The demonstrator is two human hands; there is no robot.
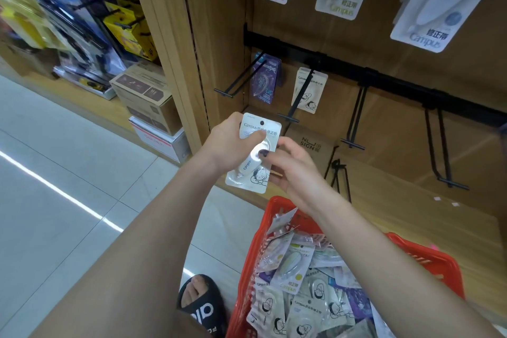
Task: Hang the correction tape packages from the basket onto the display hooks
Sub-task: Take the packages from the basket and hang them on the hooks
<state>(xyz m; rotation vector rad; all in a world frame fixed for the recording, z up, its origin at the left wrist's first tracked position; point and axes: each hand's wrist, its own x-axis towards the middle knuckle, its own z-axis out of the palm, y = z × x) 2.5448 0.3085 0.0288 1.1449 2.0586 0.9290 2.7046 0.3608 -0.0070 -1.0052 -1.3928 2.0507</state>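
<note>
While my left hand (230,143) grips a correction tape package (253,153) above the basket (428,255), right fingers (274,152) pinching its edge, I must next thread its hole onto the matching hook (297,103).

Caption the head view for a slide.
Both hands hold a white correction tape package above the red basket.

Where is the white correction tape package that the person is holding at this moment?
In the head view the white correction tape package is centre frame, held between the left hand and right hand, above the red basket.
</note>
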